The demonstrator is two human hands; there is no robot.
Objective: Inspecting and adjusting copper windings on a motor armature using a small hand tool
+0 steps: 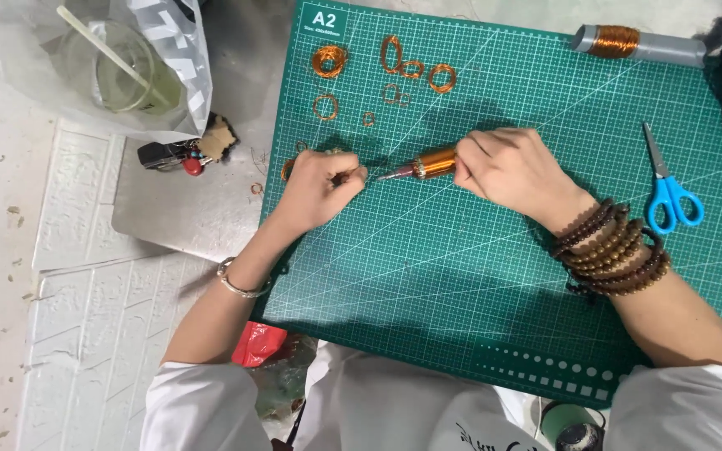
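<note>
Copper-wound tool, mid-mat, pointed tip toward left hand. Gripped at rear end by right hand, fingers closed around it. Left hand pinched on something fine at tool tip (probably wire; too thin to confirm). Best handled with steady tension, tool kept level. Beyond: wire rings on green cutting mat, blue scissors, wire spool. Plastic cup partly veiled by bag. Desk largely cropped.
</note>
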